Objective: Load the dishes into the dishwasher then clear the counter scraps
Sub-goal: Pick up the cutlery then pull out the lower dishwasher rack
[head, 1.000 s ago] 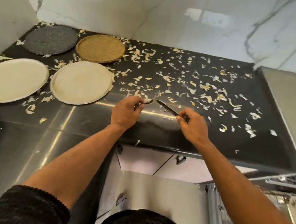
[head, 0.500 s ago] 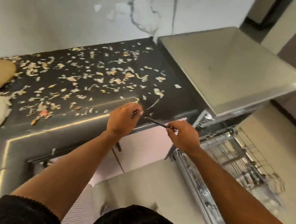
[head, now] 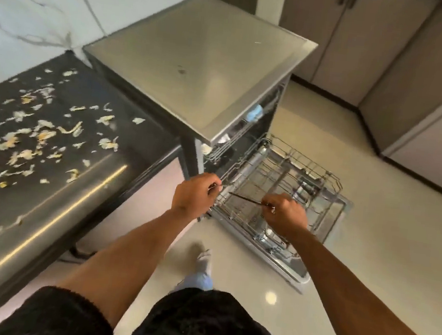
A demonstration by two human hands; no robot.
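Note:
My left hand is closed around a thin metal utensil whose tip barely shows past my fingers. In my right hand I grip a dark knife, its blade pointing left toward the other hand. Both hands hover above the near left corner of the pulled-out lower rack of the open dishwasher. The wire rack looks almost bare. Pale scraps lie scattered over the dark counter on the left.
The dishwasher door lies open, flat above the pale floor, under the rack. An upper rack holds a blue item and white dishes. Cabinets stand at the back right. My foot is on the floor beside the door.
My view has swung right from the counter and its plates to the dishwasher. Both hands, still holding the utensils, have moved off the counter edge to above the lower rack.

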